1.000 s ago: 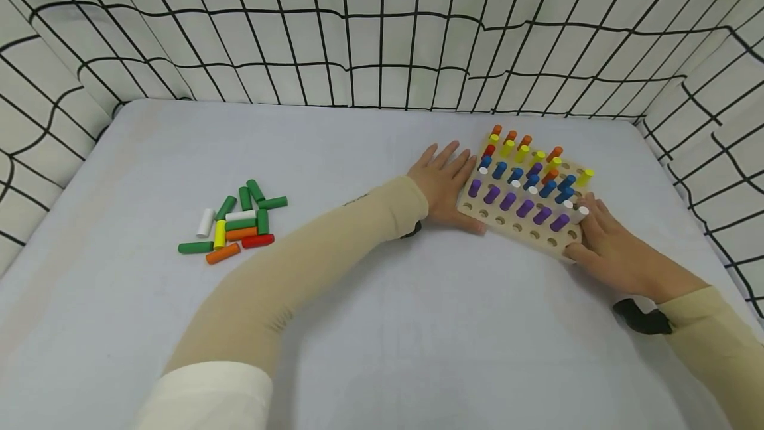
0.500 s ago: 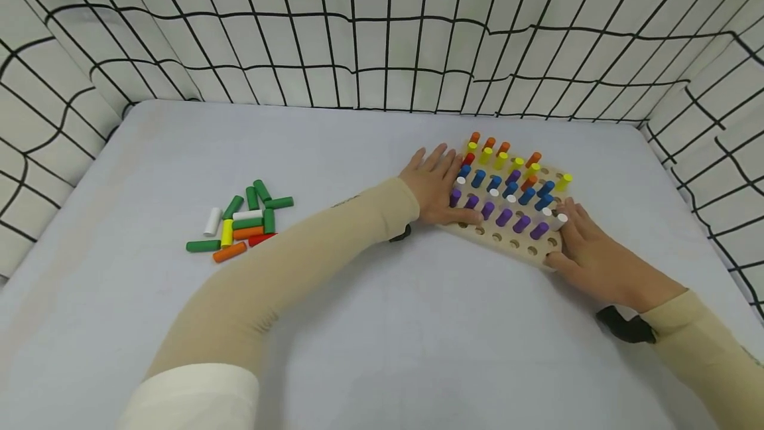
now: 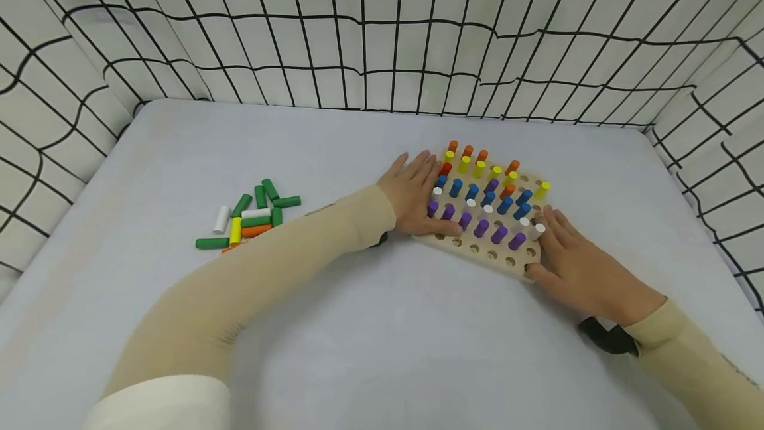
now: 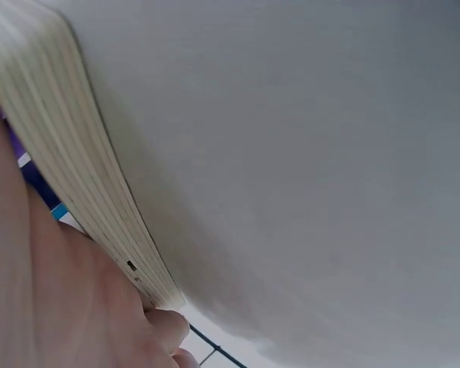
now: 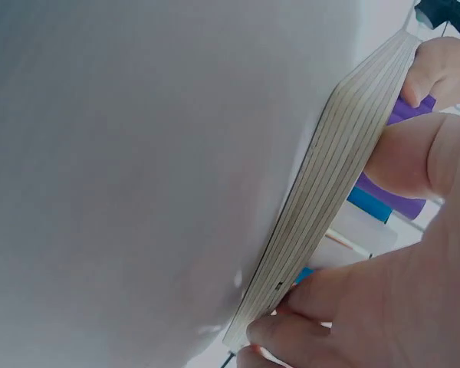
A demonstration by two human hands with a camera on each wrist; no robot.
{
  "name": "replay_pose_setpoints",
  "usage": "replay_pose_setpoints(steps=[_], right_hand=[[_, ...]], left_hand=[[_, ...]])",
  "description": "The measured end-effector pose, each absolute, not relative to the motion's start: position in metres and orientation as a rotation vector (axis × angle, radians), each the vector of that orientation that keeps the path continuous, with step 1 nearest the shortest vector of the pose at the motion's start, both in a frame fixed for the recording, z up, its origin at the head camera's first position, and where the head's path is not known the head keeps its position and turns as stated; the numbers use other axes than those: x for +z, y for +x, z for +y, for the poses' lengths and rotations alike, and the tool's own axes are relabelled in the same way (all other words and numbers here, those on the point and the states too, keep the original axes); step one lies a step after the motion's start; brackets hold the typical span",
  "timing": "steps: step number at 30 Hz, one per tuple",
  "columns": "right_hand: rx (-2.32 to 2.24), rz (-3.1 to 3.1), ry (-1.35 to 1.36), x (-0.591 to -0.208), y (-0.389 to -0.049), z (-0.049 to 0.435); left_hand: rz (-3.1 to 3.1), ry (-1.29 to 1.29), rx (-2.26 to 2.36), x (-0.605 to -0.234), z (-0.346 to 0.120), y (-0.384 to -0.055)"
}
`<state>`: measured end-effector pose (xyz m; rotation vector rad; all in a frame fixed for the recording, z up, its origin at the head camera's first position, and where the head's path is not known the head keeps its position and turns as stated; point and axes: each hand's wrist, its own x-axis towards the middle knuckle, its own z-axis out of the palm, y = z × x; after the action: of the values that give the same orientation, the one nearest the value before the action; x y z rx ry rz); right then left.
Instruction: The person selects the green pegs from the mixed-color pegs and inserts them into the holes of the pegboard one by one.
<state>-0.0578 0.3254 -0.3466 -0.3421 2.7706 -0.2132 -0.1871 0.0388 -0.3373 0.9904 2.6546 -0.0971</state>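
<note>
A pale wooden pegboard (image 3: 483,255) lies at a slant right of centre, its upright pegs standing in rows of orange, yellow, blue, white and purple. My left hand (image 3: 412,198) lies along its left side, fingers extended and thumb reaching over the near left corner. Against the opposite side rests my right hand (image 3: 581,277), fingers along the edge and thumb at the near right corner. Both wrist views show the layered board edge (image 4: 69,130) close up. In the right wrist view, the thumb (image 5: 406,157) overlaps the board's upper edge beside a purple peg (image 5: 402,201).
Loose pegs lie in a cluster at the left on the white table, among them a green peg (image 3: 212,243), a white peg (image 3: 221,219) and a yellow peg (image 3: 235,231). My left forearm (image 3: 286,251) partly covers the cluster. A black wire grid (image 3: 364,71) stands behind the table.
The pegboard has slid left and slightly nearer, with both hands moving along at its sides. The left forearm now covers more of the loose pegs. The view has shifted slightly.
</note>
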Motion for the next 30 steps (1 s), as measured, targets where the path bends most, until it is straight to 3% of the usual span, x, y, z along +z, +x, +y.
replay_pose_setpoints(steps=[12,30], right_hand=[[-0.223,2.834,-0.425,-0.346,-0.041,0.293],[-0.244,2.776,-0.544,-0.343,-0.050,0.273]], left_hand=[[2.655,0.977,-0.165,-0.336,0.008,-0.173],[2.751,0.841,-0.047,-0.338,-0.027,-0.132]])
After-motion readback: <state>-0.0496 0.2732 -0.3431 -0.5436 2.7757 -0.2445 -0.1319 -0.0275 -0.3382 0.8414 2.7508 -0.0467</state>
